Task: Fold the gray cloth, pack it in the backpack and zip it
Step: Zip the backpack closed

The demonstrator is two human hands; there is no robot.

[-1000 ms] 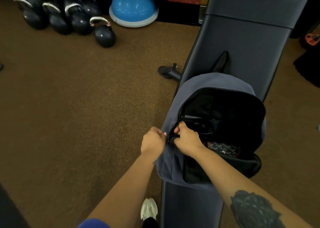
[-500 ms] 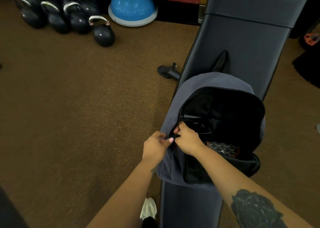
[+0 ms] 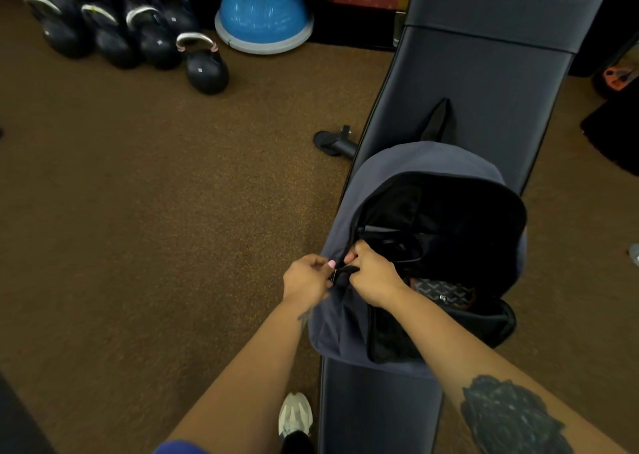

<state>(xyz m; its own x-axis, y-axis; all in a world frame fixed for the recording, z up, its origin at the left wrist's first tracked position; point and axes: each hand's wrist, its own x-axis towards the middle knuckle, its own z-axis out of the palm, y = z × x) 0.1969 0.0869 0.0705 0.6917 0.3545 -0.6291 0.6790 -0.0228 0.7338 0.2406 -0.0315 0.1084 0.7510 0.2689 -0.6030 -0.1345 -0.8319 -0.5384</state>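
A dark gray-blue backpack (image 3: 425, 163) lies on a black padded bench (image 3: 484, 90), its main compartment gaping open with a black lining. At the bag's left rim my left hand (image 3: 306, 279) pinches the zipper pull (image 3: 340, 271). My right hand (image 3: 373, 279) grips the bag's edge right beside it, thumb at the opening. A patterned pouch (image 3: 444, 294) shows inside near the front. I cannot make out the gray cloth inside the dark interior.
Several black kettlebells (image 3: 204, 63) stand on the brown floor at the back left, next to a blue balance dome (image 3: 262, 13). A bench foot (image 3: 333, 141) sticks out left of the bench. My shoe (image 3: 295, 415) is by the bench's near end.
My left hand has closed in from the bag's outer fabric onto the zipper pull next to my right hand. The backpack has stayed in place and open.
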